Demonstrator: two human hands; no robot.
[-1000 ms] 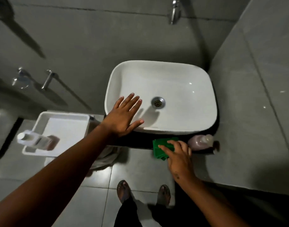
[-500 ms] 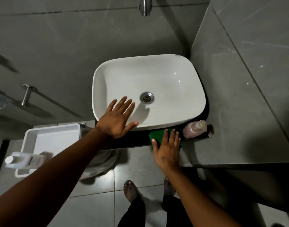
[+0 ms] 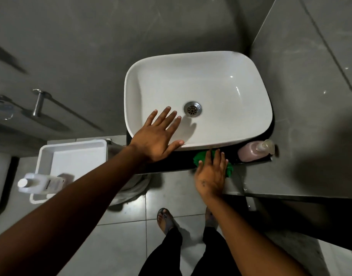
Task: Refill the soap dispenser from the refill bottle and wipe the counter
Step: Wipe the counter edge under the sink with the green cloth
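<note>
**Wiping the dark surface in front of the basin**

Pressing the green cloth flat with our right hand, we are in the wiping step, working the narrow dark surface along the near edge of the white basin. The fingers of that hand lie nearly straight on the cloth, spread and pushing down, not curled around it. Our left hand rests on the basin's near-left rim, fingers straight and splayed, holding nothing; we judge it is there to steady us.

The soap dispenser lies at the right end of the surface, close to the wall, pink liquid inside, apart from the cloth. The refill bottle sits well to the left on the white tray, capped, so pouring looks finished.

Next, we judge, the cloth should sweep along the strip, probably rightward toward the dispenser, which may need lifting aside so the patch beneath it is cleaned.
</note>
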